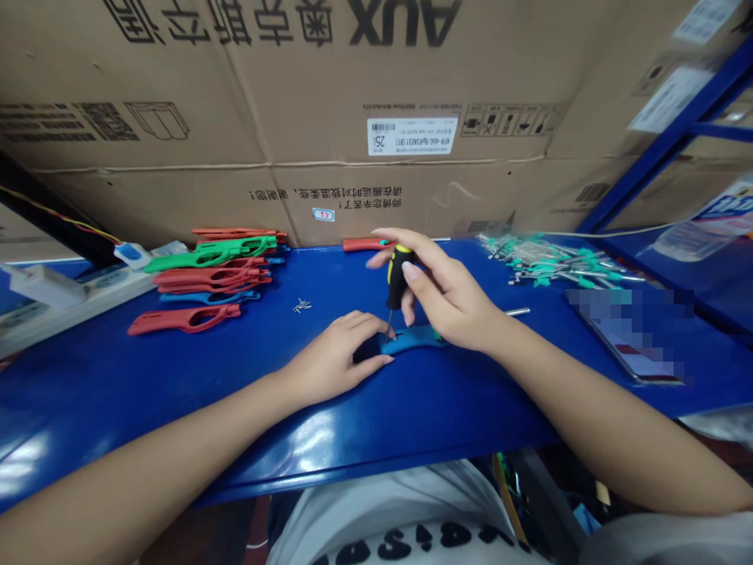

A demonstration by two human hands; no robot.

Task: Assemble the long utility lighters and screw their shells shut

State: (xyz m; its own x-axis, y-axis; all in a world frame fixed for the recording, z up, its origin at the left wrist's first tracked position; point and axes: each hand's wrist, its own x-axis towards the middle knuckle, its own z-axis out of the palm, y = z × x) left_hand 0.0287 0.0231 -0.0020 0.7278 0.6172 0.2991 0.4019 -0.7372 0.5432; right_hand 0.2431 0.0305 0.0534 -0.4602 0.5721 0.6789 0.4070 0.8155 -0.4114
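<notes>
Upright in my right hand (438, 290) is a black and yellow screwdriver (397, 282), its tip down on the left end of a blue lighter-shaped casing (415, 339). The casing lies flat on the blue table (282, 439), and a metal tube (518, 311) shows beyond my right wrist. My left hand (335, 357) pinches the casing's left end between thumb and fingers. A small pile of screws (302, 305) lies to the left, beyond my left hand.
Red, green and blue casings (205, 275) are stacked at the back left beside a power strip (106, 294). A red casing (360, 244) lies by the cardboard (318, 94). Green-and-metal parts (558, 263), a phone (629, 333) and a plastic bottle (700, 235) are on the right.
</notes>
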